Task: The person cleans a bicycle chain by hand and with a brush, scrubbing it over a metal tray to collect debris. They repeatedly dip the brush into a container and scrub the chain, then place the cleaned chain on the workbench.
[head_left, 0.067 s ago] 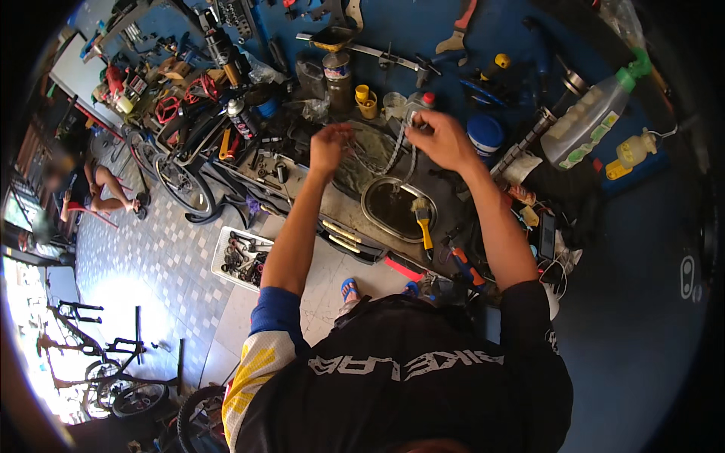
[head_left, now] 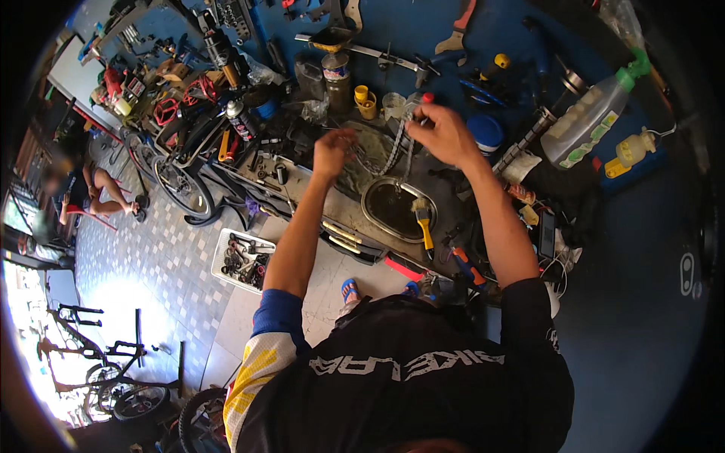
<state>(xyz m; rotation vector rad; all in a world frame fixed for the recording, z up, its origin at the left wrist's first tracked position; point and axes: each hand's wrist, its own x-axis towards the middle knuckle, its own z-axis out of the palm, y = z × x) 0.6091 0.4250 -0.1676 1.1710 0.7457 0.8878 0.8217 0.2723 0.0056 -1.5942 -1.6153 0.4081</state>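
Observation:
A bicycle chain point(head_left: 393, 156) hangs in a loop between my two hands, over the workbench. My left hand point(head_left: 332, 153) pinches its left end with closed fingers. On the other side my right hand point(head_left: 444, 136) grips the chain near its top, and one strand drops from there toward the oval metal tray point(head_left: 368, 217). Dark liquid shows in that tray. A brush with a yellow and black handle point(head_left: 424, 226) leans in it, bristles inside and handle out over the near rim.
Behind my hands stand a yellow cup point(head_left: 367, 106), a bottle with a funnel point(head_left: 338, 81) and a blue tub point(head_left: 484, 134). A spray can point(head_left: 240, 118) and loose tools lie left. A white bin of metal parts point(head_left: 243, 260) sits on the floor. A person point(head_left: 94, 185) sits far left.
My left hand has shifted slightly right and down. The chain's loop has swung a little, and my right hand has barely moved.

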